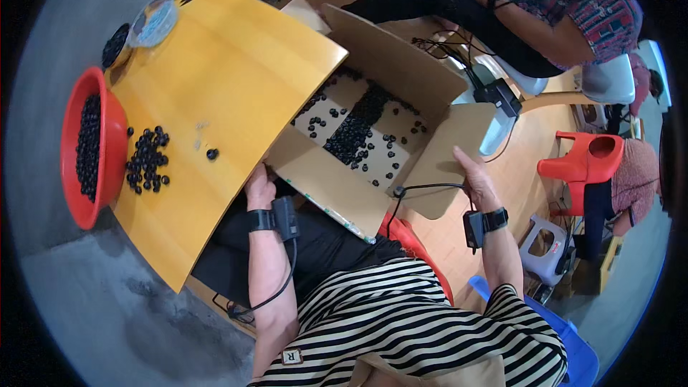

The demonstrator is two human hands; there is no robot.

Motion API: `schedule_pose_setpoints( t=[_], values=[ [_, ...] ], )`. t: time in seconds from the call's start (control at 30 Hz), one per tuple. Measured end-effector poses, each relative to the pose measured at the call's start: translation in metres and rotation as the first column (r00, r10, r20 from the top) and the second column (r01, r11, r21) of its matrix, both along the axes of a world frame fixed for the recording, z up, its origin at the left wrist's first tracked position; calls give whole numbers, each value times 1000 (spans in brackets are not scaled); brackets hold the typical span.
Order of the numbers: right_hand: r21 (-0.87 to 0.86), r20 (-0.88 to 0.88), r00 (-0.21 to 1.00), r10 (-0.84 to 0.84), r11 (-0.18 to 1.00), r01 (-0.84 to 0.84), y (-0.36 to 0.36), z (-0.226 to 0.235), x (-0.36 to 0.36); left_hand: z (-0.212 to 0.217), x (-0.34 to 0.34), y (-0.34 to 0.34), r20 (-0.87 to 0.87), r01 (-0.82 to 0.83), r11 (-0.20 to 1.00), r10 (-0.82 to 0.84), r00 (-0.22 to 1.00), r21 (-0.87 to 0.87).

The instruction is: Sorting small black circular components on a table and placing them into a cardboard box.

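Observation:
An open cardboard box [401,64] stands on the floor beside a yellow table [229,79], with many small black round parts [351,132] lying on its bottom. My left hand [259,186] grips the box's near flap by the table edge. My right hand [474,178] presses flat against the box's right flap. Both wrists carry black strapped devices with cables. On the table a heap of the same black parts [147,160] lies beside a red bowl [107,150] full of them, and one single part [212,153] lies apart.
A clear plastic lid [154,20] and a small dark dish [115,44] sit at the table's far left corner. Another person in a patterned shirt [566,0] sits beyond the box. A red plastic chair [588,161], a grey stool [545,244] and cables stand on the right.

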State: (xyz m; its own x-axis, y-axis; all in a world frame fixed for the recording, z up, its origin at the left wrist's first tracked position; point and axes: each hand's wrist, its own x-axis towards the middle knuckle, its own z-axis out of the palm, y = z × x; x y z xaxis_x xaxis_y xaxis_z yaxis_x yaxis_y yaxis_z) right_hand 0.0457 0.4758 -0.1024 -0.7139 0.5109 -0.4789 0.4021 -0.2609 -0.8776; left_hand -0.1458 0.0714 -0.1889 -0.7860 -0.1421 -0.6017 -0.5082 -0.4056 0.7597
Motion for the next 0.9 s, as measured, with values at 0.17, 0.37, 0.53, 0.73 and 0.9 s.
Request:
schedule_pose_setpoints(
  t=[0.17,0.37,0.53,0.73,0.9],
  values=[
    [-402,158,987,3,914,61,31,20,-27,18,-8,-5,128,69,994,-57,990,-89],
    [811,97,995,17,578,-89,114,1,-99,50,1,40,110,-18,996,27,994,-82],
    [704,489,741,461,293,-647,96,40,-200,56,9,47,68,247,954,-261,963,168],
    [486,780,442,443,17,-874,88,12,-232,56,15,68,-54,256,966,-254,966,28],
    [634,705,510,492,-115,-765,105,6,-214,71,18,69,-150,259,966,-259,954,-19]
  ],
)
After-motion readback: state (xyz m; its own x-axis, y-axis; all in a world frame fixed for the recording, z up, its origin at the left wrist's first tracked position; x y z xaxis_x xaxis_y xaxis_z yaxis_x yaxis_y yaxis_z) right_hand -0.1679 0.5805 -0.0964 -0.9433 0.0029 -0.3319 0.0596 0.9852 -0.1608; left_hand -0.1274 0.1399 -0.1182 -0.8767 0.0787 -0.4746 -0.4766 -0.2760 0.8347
